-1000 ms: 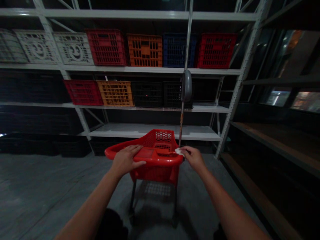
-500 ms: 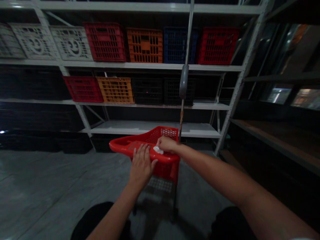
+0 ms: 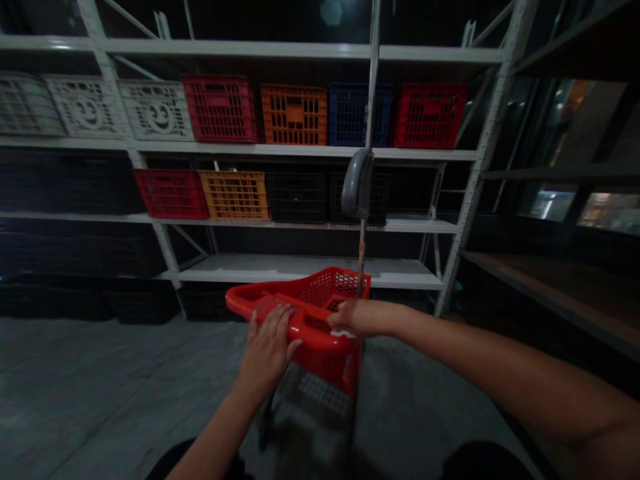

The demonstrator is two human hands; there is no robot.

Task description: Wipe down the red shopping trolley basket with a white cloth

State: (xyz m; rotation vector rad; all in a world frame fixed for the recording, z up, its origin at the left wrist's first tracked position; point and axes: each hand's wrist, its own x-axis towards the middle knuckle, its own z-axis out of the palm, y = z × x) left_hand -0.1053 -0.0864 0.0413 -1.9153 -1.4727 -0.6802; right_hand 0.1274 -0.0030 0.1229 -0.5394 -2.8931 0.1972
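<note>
Steel shelving (image 3: 320,152) stood ahead. Upper shelf held white crates (image 3: 157,110), red crates (image 3: 220,110), orange crate (image 3: 294,115), blue crate (image 3: 353,115). Lower shelf held red crate (image 3: 171,193), yellow crate (image 3: 235,195), black crates (image 3: 297,198). Concrete floor (image 3: 100,380) lay below; wooden shelf (image 3: 530,280) ran along right.

A shopping cart (image 3: 320,350) stands on the floor (image 3: 125,387), before the shelving (image 3: 310,152).
The left hand (image 3: 267,350) and the right hand (image 3: 357,318) are on its rim, and crates (image 3: 295,115) sit in rows on the shelves.
</note>
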